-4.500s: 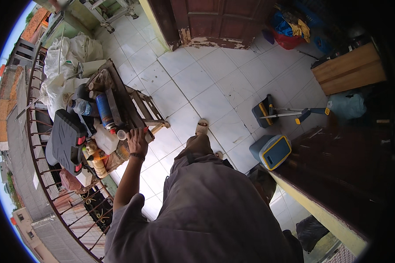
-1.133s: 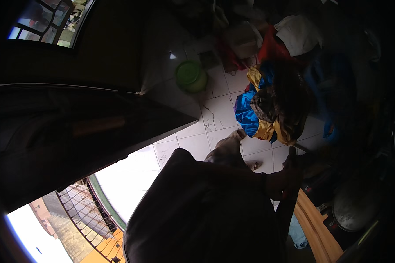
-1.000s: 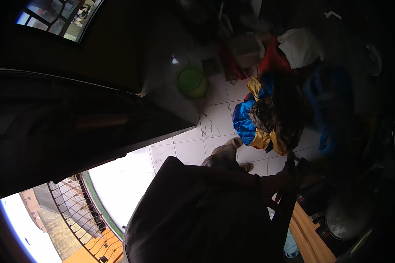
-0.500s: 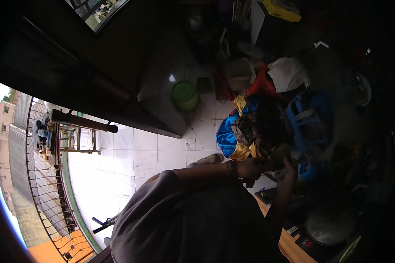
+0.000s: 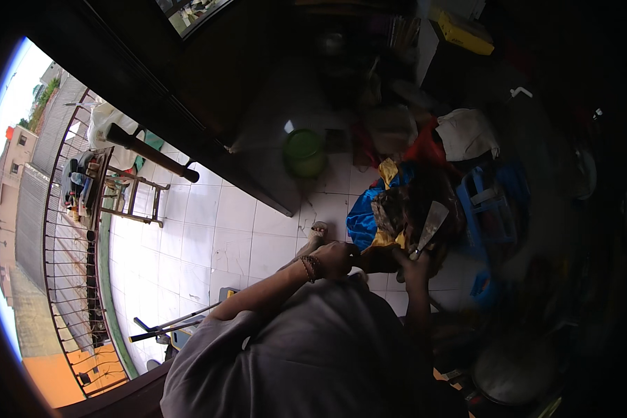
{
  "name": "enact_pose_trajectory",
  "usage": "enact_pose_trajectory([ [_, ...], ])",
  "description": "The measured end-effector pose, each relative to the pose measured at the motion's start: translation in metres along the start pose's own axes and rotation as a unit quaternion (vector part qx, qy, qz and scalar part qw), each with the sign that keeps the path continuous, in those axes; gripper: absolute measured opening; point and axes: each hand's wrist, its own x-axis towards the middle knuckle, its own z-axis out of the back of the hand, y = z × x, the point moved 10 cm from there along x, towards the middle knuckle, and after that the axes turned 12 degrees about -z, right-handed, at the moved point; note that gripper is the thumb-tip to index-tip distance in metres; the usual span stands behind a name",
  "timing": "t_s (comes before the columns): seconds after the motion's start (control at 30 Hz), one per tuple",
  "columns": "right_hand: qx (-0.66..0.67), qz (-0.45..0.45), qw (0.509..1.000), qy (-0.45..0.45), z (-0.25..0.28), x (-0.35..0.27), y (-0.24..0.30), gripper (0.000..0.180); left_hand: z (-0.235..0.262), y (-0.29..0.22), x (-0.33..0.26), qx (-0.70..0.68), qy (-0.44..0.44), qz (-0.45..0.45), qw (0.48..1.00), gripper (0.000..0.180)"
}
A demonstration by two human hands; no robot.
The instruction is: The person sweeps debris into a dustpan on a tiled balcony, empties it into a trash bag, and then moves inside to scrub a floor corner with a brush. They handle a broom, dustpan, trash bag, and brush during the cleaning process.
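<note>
My right hand [image 5: 415,267] is closed around the handle of a putty knife, whose pale wedge-shaped blade [image 5: 434,221] points up and away from me. To its left, my left hand [image 5: 337,260], with a beaded bracelet at the wrist, is a closed fist; shadow hides what it may grip. Dark brownish material [image 5: 380,260] lies between the two hands, too dim to name. Just beyond them, a heap of shiny blue cloth [image 5: 361,221], yellow cloth and dark patterned cloth lies on the tiled floor. My bare foot [image 5: 318,230] shows beside the left forearm.
A green bucket [image 5: 304,153] stands on the floor tiles [image 5: 233,216] ahead. Right of the cloth heap is a blue plastic stool [image 5: 484,209], with white cloth [image 5: 468,134] beyond it. At left, a dark door edge [image 5: 282,209] juts in; a railing [image 5: 63,306] borders the outside. The right side is very dark.
My hands were close together at the right; now they are apart, the left having moved left. The putty knife's blade has come into plain sight. The whole view has shifted a little.
</note>
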Motion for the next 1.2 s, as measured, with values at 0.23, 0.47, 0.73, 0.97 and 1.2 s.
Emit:
enact_pose_trajectory([
  [0.23, -0.034, 0.061, 0.995, -0.067, 0.014, 0.015, 0.023, 0.043, 0.121, 0.056, -0.063, 0.038, -0.246, 0.226, 0.942, 0.016],
  [0.47, 0.119, -0.186, 0.975, -0.012, -0.050, 0.054, -0.013, 0.033, 0.121, 0.082, -0.011, 0.109, -0.082, -0.057, 0.989, 0.029],
  [0.73, 0.013, -0.058, 0.997, 0.039, -0.158, 0.090, 0.040, 0.041, 0.178, 0.095, -0.014, -0.052, -0.006, 0.058, 0.997, 0.057],
  [0.97, 0.068, -0.157, 0.983, 0.059, -0.202, 0.109, 0.068, 0.021, 0.166, 0.200, -0.028, -0.005, -0.180, 0.095, 0.979, 0.042],
  [1.2, 0.136, -0.251, 0.945, 0.160, -0.298, 0.159, 0.115, 0.026, 0.205, 0.211, 0.040, -0.231, -0.216, 0.052, 0.947, 0.048],
])
